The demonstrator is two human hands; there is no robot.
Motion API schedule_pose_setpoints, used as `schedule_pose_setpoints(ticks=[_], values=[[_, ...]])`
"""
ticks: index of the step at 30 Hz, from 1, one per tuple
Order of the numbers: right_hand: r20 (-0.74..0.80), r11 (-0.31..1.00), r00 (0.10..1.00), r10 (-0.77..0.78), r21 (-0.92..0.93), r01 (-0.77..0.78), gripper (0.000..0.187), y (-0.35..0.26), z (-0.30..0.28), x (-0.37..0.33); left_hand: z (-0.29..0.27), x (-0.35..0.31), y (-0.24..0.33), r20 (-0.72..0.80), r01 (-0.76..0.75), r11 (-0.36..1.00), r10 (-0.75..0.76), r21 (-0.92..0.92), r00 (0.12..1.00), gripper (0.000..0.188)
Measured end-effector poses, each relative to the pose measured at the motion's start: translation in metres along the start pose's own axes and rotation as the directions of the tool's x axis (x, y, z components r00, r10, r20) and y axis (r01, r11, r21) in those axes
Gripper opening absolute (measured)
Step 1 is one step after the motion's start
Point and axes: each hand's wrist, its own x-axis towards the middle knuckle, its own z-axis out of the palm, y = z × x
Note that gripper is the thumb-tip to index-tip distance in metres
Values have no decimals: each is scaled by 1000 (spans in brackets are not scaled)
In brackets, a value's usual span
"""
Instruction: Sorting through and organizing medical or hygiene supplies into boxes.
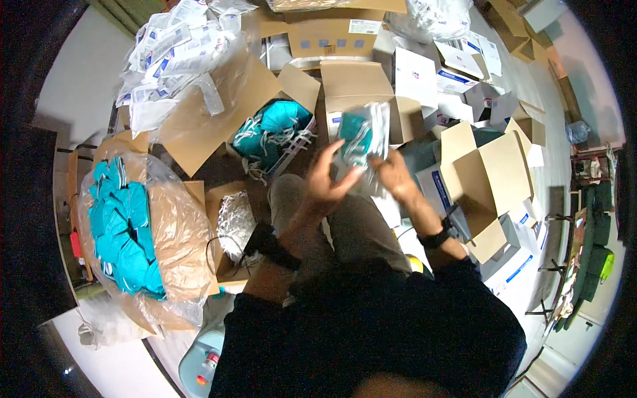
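A clear plastic bag [378, 129] with a folded teal item and white straps inside is held up in front of my lap. My left hand [325, 179] grips its lower left side, thumb in front. My right hand [394, 176] is closed on the lower right edge, its fingertips partly blurred. Just left of the bag, an open carton [298, 86] holds teal items with white straps [275, 129]. Behind the bag is another open carton [355, 79].
At left, a plastic-lined carton [176, 249] holds many teal pieces [119, 229]. White crinkled strips [235, 225] fill a smaller box nearby. White printed packets [179, 60] are heaped at the far left. Open cartons [507, 172] and white boxes [415, 73] crowd the right.
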Motion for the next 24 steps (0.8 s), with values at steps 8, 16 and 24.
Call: schedule_pose_setpoints(ticks=[8, 16, 24], values=[[443, 992, 889, -116, 13, 123, 64, -25, 43, -116, -28, -29, 25, 539, 290, 937, -349, 194, 767, 60], [90, 989, 984, -151, 23, 149, 16, 43, 36, -111, -47, -90, -67, 577, 306, 930, -366, 202, 730, 65], [18, 964, 966, -257, 68, 256, 21, 61, 47, -94, -34, -114, -35, 366, -53, 979, -23, 198, 930, 73]])
